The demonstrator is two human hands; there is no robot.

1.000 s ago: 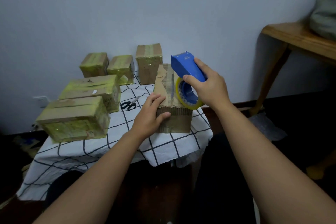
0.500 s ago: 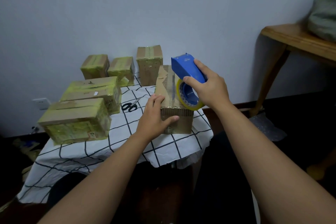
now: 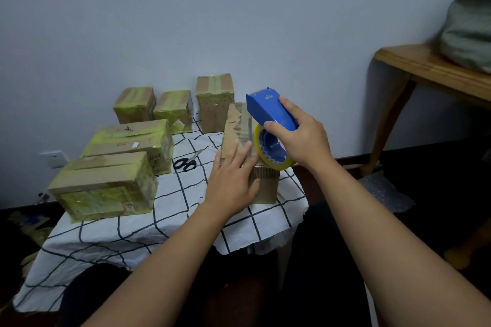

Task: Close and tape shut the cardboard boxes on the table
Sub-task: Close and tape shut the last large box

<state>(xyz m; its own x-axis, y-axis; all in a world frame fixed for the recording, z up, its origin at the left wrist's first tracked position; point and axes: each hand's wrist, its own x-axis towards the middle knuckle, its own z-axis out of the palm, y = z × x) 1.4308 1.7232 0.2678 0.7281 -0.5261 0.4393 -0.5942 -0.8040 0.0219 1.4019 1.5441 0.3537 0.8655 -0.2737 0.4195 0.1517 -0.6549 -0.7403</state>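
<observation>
A brown cardboard box [image 3: 265, 188] stands near the table's right front corner, its flaps closed. My left hand [image 3: 233, 178] lies flat on the box's near top edge, fingers straight, thumb over the front face. My right hand [image 3: 300, 138] grips a blue tape dispenser [image 3: 268, 111] with a yellowish tape roll [image 3: 273, 151], held tilted over the box's right side. A strip of clear tape runs from the roll along the box top. Five other boxes wrapped in yellowish tape stand on the left and at the back, such as the nearest box [image 3: 103, 186].
Black-handled scissors [image 3: 187, 163] lie on the white checked tablecloth [image 3: 170, 223] between the boxes. A wooden table [image 3: 430, 69] with a grey bundle stands at the right. Bubble wrap [image 3: 382, 188] lies on the dark floor beyond the table.
My left hand has flattened and slid further onto the top of the box. The dispenser has shifted only slightly.
</observation>
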